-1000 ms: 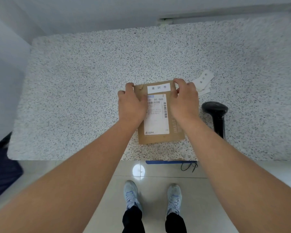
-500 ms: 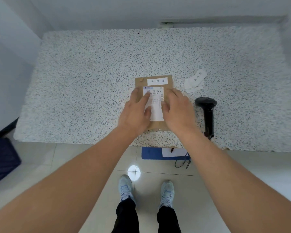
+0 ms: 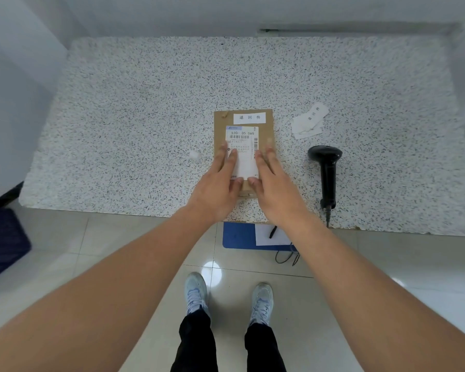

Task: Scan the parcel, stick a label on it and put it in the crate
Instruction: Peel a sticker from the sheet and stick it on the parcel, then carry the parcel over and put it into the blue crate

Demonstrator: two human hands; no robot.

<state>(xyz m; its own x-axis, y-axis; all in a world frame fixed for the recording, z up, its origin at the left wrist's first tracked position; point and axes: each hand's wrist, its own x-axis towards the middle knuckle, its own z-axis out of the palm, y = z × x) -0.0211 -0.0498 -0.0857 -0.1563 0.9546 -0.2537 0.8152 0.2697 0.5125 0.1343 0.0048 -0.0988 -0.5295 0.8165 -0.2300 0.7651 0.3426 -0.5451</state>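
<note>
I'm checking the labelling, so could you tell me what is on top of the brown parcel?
On the brown parcel lie a small white label, a shipping label and both flat hands, left hand and right hand. They cover its near end.

Hands (image 3: 220,189) lower on parcel (image 3: 243,122) — (flatter)

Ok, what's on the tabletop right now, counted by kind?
Parcels: 1, the brown parcel, both hands flat on it
Scanners: 1, the black scanner
Loose label slips: 1 small pile, exact number unclear
White scraps: 1
Total: 4
</note>
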